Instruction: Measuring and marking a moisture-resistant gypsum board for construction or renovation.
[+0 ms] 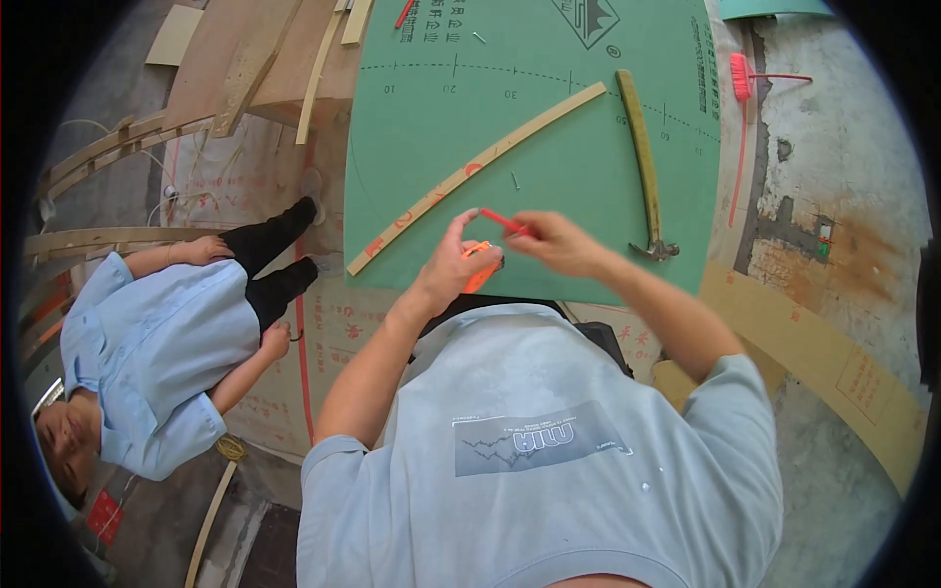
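Note:
My left hand [446, 269] is closed around an orange tape measure [477, 280] at the near edge of a green board [412, 127]. Its index finger reaches up to the tip of a slim red pencil [494, 218]. The pencil is gripped in my right hand [557, 243], slightly blurred, just right of the left. Beyond my hands a narrow wooden strip [470, 174] lies diagonally across the board. To the right rests a hammer [642, 162] with a wooden handle, its head toward me. A small nail [515, 180] lies between strip and hammer.
At the left stands another person in a light blue shirt [176, 328]. Wooden boards [250, 59] and curved strips lie at the back left. A second nail [478, 38] and a red stick [404, 14] are far on the board. A pink-red brush [741, 78] lies right.

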`<state>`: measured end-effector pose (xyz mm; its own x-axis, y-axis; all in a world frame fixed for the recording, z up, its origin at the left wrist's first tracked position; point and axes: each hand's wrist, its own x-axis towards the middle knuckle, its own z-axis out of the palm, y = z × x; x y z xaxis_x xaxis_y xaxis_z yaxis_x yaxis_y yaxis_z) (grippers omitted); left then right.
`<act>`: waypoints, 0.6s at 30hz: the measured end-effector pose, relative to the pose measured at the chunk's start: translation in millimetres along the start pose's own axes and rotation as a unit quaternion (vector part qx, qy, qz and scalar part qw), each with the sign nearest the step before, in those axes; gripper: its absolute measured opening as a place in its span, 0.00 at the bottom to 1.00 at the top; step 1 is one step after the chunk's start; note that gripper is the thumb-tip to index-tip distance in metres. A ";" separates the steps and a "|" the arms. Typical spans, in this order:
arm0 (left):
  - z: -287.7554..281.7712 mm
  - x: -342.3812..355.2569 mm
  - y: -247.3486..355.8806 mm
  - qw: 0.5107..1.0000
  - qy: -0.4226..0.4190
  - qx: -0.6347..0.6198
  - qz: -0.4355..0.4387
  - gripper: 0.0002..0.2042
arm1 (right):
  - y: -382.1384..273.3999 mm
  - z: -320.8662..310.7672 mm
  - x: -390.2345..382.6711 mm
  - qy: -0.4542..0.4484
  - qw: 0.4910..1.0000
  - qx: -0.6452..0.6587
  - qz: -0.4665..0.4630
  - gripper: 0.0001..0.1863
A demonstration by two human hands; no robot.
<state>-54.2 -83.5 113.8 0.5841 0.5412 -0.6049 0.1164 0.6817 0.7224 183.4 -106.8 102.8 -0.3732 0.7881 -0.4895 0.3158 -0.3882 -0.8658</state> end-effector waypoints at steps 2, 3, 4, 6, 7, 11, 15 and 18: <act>2.9 5.4 2.9 0.993 0.024 0.110 0.026 0.45 | -9.1 14.7 11.2 0.015 0.999 0.020 0.031 0.12; 2.2 7.2 4.7 0.990 0.039 0.132 0.038 0.45 | -12.3 19.8 15.6 0.033 0.997 0.044 0.058 0.12; 0.9 8.8 6.4 0.985 0.054 0.154 0.049 0.46 | -16.1 23.0 18.2 0.033 0.997 0.044 0.060 0.12; -7.5 9.7 8.7 0.982 0.057 0.175 0.041 0.44 | -23.5 27.5 20.5 0.059 0.995 -0.008 0.079 0.10; -11.8 8.7 9.1 0.978 0.061 0.197 0.033 0.43 | -24.8 31.2 22.1 0.061 0.995 -0.006 0.083 0.10; -29.2 3.8 14.4 0.967 0.075 0.242 0.015 0.38 | -21.8 35.9 32.7 0.085 0.972 0.175 0.131 0.09; -91.1 -19.4 24.4 0.909 -0.023 0.411 -0.060 0.19 | -5.2 7.2 58.6 0.246 0.900 0.328 0.146 0.10; -139.7 -32.5 16.0 0.903 -0.050 0.394 -0.164 0.14 | 0.7 -20.3 79.9 0.276 0.884 0.345 0.151 0.10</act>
<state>-183.5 -21.4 98.2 0.4792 0.2998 -0.8249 0.8087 0.2146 0.5478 171.4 -34.4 65.2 0.1798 0.6385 -0.7484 -0.3508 -0.6692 -0.6551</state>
